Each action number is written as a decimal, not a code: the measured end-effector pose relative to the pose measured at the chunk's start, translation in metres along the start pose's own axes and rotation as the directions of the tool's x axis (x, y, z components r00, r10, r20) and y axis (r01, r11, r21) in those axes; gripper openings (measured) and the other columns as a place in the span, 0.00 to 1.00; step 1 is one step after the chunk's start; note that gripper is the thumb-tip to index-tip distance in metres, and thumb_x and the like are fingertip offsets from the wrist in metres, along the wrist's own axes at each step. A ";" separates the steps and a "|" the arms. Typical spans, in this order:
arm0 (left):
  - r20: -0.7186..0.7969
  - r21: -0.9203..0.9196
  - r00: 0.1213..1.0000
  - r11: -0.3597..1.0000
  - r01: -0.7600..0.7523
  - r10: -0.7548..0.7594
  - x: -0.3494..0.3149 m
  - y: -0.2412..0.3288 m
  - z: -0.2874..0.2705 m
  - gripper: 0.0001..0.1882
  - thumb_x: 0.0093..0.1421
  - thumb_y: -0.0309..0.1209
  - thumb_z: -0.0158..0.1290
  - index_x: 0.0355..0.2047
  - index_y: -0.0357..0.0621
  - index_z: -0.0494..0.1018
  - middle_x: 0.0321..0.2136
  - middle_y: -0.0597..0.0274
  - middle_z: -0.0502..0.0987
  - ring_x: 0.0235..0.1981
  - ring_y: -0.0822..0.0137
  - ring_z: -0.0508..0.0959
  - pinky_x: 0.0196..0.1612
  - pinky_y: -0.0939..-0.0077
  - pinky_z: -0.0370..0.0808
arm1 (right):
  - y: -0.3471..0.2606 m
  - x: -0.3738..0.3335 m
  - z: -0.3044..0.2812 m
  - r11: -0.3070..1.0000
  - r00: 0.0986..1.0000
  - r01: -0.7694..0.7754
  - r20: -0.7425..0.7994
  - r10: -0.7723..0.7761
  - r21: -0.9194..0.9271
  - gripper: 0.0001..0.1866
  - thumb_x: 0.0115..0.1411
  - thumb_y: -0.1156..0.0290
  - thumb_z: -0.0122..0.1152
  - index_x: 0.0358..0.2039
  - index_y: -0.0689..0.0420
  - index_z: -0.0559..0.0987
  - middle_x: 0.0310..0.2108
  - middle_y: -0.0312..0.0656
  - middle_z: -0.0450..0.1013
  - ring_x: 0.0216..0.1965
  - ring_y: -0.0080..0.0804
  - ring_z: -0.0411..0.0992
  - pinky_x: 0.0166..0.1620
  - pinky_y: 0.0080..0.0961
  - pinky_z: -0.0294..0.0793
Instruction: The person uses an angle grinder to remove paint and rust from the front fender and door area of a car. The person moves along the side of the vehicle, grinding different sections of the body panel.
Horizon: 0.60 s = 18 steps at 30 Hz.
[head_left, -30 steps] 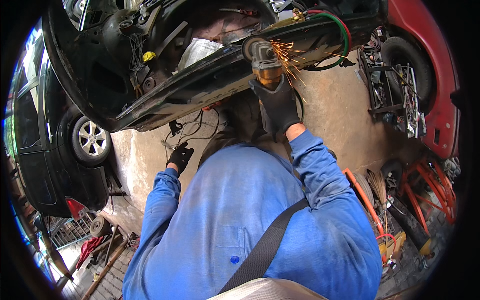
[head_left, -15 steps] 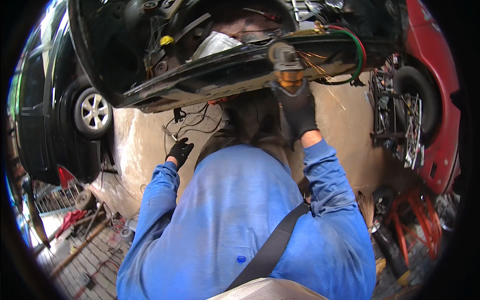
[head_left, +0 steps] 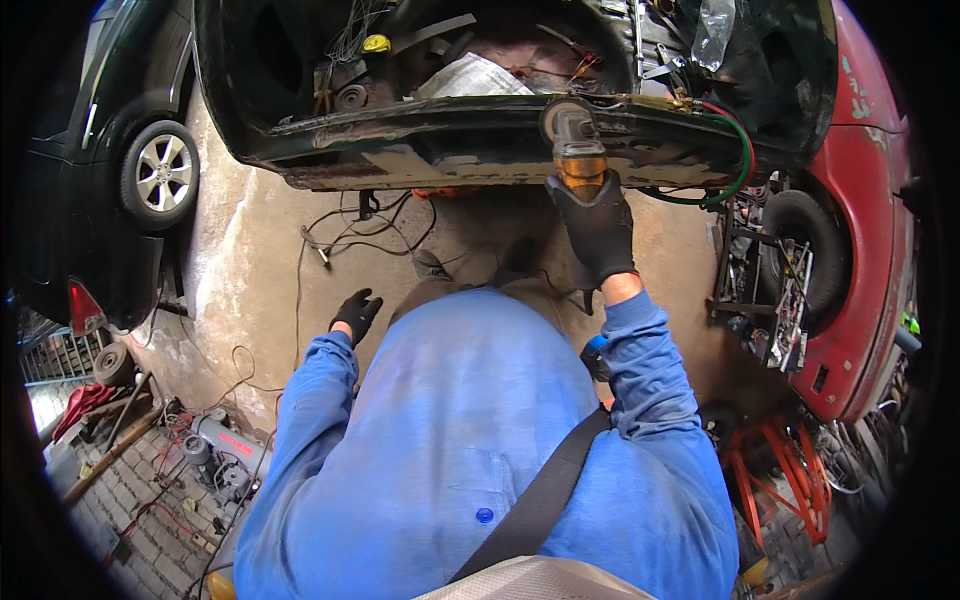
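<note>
My right hand (head_left: 598, 232), in a black glove, is wrapped round the body of an angle grinder (head_left: 578, 150) with an orange and grey housing. The grinder's disc (head_left: 550, 120) meets or sits close to the rear panel (head_left: 420, 150) of a dark car's open boot; whether they touch I cannot tell. Bare metal patches and worn paint show along that panel. Lower on the left, my gloved left hand (head_left: 356, 314) hangs in the air beside my body, its fingers apart and nothing in them.
In the boot lie a yellow tape measure (head_left: 376, 43), a whitish sheet (head_left: 475, 78) and tools. Red and green hoses (head_left: 745, 160) loop over its right edge. Cables (head_left: 370, 230) trail on the floor. A black car (head_left: 90, 180) stands left, a red car body (head_left: 860, 300) right, with a metal rack (head_left: 750, 270).
Orange sparks flew right of the disc earlier; none show now. The whole view has shifted, bringing more of the boot and floor into sight. My right hand keeps hold of the grinder.
</note>
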State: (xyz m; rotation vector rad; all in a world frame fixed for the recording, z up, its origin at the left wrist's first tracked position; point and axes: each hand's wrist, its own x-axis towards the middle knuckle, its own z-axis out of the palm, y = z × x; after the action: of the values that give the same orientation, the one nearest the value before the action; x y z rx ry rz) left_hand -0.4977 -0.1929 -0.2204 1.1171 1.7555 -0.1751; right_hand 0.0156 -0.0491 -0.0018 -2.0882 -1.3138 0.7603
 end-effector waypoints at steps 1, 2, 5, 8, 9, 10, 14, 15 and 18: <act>0.002 0.004 0.999 0.999 0.035 -0.035 -0.001 -0.008 -0.004 0.40 0.72 0.50 0.61 0.75 0.38 0.68 0.60 0.41 0.84 0.44 0.57 0.88 0.51 0.62 0.83 | -0.004 -0.002 0.008 1.000 1.000 0.006 -0.015 -0.006 -0.022 0.37 0.61 0.43 0.80 0.57 0.60 0.79 0.50 0.54 0.85 0.51 0.53 0.85 0.54 0.45 0.82; 0.033 -0.131 0.997 0.989 0.068 -0.064 -0.004 -0.016 -0.007 0.39 0.71 0.49 0.62 0.75 0.39 0.69 0.58 0.42 0.85 0.44 0.57 0.88 0.49 0.63 0.83 | -0.008 -0.003 0.014 0.999 1.000 0.018 -0.016 -0.018 -0.037 0.37 0.61 0.44 0.80 0.57 0.61 0.79 0.49 0.54 0.85 0.51 0.53 0.85 0.54 0.46 0.83; 0.050 -0.126 0.993 0.985 0.114 -0.109 -0.004 -0.044 -0.019 0.39 0.71 0.49 0.62 0.75 0.40 0.69 0.57 0.43 0.85 0.42 0.58 0.88 0.45 0.63 0.83 | -0.011 -0.007 0.023 0.999 0.999 0.025 -0.025 -0.026 -0.034 0.44 0.58 0.40 0.80 0.61 0.62 0.76 0.52 0.59 0.82 0.52 0.62 0.83 0.54 0.51 0.82; 0.042 -0.115 0.992 0.986 0.120 -0.116 0.002 -0.075 -0.029 0.39 0.70 0.49 0.63 0.75 0.41 0.69 0.56 0.45 0.85 0.40 0.59 0.87 0.42 0.64 0.82 | -0.004 -0.004 0.016 0.998 0.993 0.054 -0.104 -0.053 0.016 0.42 0.59 0.43 0.82 0.60 0.62 0.77 0.52 0.59 0.82 0.52 0.60 0.83 0.54 0.48 0.82; 0.028 -0.072 0.991 0.988 0.133 -0.132 0.005 -0.083 -0.034 0.39 0.70 0.49 0.63 0.75 0.41 0.69 0.56 0.46 0.86 0.40 0.59 0.87 0.41 0.64 0.82 | 0.001 0.000 0.010 0.996 0.989 0.087 -0.117 -0.086 0.002 0.41 0.59 0.43 0.82 0.60 0.62 0.78 0.52 0.58 0.82 0.52 0.59 0.83 0.54 0.48 0.82; 0.033 -0.102 0.994 0.989 0.107 -0.104 0.008 -0.089 -0.040 0.39 0.70 0.49 0.63 0.75 0.41 0.69 0.56 0.46 0.86 0.39 0.59 0.87 0.39 0.64 0.81 | 0.006 0.004 0.001 0.995 0.988 0.102 -0.119 -0.103 -0.015 0.41 0.59 0.44 0.82 0.59 0.62 0.78 0.52 0.58 0.82 0.52 0.58 0.83 0.54 0.47 0.82; -0.011 -0.174 0.989 0.974 0.146 -0.150 0.003 -0.093 -0.058 0.39 0.71 0.50 0.63 0.75 0.42 0.69 0.53 0.46 0.86 0.40 0.59 0.88 0.37 0.65 0.81 | 0.025 0.032 -0.037 0.937 0.939 0.315 -0.095 -0.331 -0.152 0.40 0.56 0.48 0.86 0.59 0.61 0.79 0.51 0.56 0.83 0.51 0.58 0.83 0.53 0.45 0.83; -0.028 -0.173 0.988 0.974 0.147 -0.154 -0.001 -0.087 -0.060 0.39 0.71 0.50 0.63 0.75 0.42 0.69 0.54 0.46 0.86 0.40 0.58 0.88 0.37 0.64 0.81 | 0.029 0.039 -0.046 0.933 0.945 0.307 -0.060 -0.323 -0.190 0.40 0.55 0.49 0.86 0.60 0.61 0.80 0.51 0.56 0.82 0.51 0.58 0.83 0.53 0.45 0.83; -0.106 -0.307 0.982 0.944 0.119 -0.158 -0.015 -0.058 -0.048 0.39 0.72 0.50 0.62 0.74 0.36 0.69 0.52 0.43 0.87 0.40 0.59 0.87 0.45 0.62 0.82 | 0.034 0.069 -0.070 0.762 0.797 0.591 0.043 -0.603 -0.265 0.38 0.55 0.51 0.87 0.59 0.59 0.80 0.52 0.54 0.82 0.52 0.54 0.83 0.55 0.45 0.84</act>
State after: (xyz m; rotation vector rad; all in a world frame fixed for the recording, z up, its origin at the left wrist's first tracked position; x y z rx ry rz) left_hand -0.5720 -0.2068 -0.2060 0.7996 1.9027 0.0797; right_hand 0.1107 -0.0091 0.0103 -1.6745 -2.0026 0.2581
